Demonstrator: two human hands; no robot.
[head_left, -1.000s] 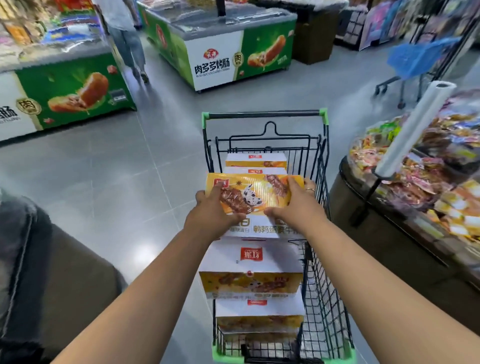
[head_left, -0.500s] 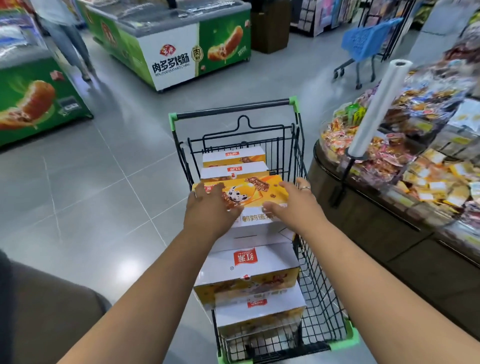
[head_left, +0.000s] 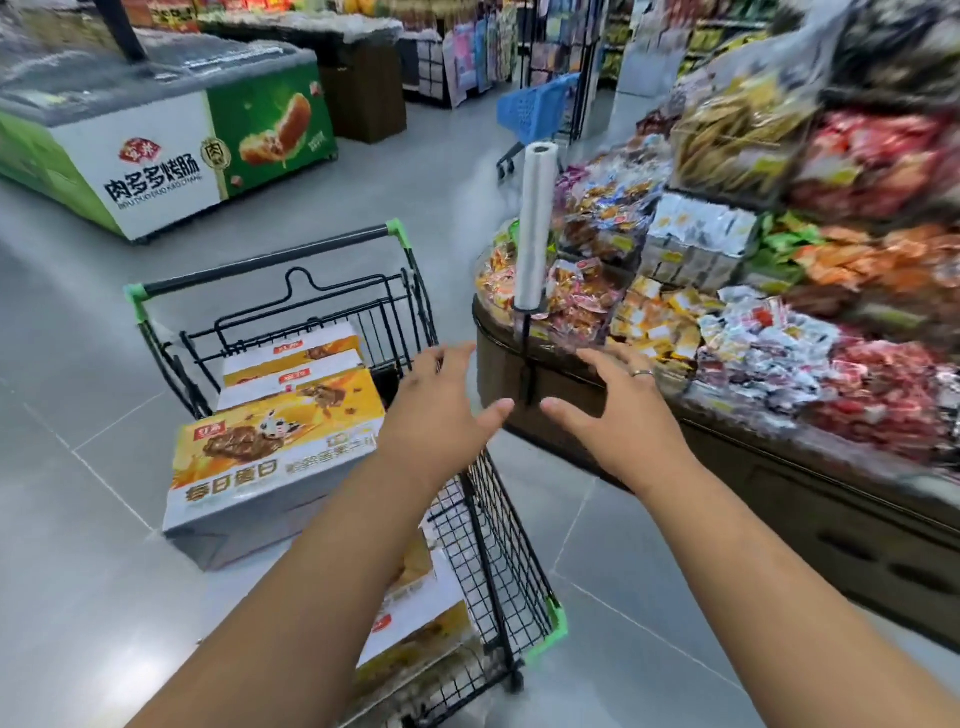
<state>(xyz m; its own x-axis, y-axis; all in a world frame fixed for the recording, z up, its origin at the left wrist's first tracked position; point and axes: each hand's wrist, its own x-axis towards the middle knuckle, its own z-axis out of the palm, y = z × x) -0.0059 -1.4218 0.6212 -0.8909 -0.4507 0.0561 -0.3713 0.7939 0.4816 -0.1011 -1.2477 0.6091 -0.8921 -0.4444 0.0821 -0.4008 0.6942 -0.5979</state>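
Heaped with wrapped snacks, a dark display counter (head_left: 831, 525) fills the right. Beside it stands a black wire shopping cart (head_left: 496, 551) stacked with boxes. A yellow box (head_left: 275, 457) lies on top. The left hand (head_left: 441, 410), just beside that box, and the ringed right hand (head_left: 618, 410) hover spread and empty.
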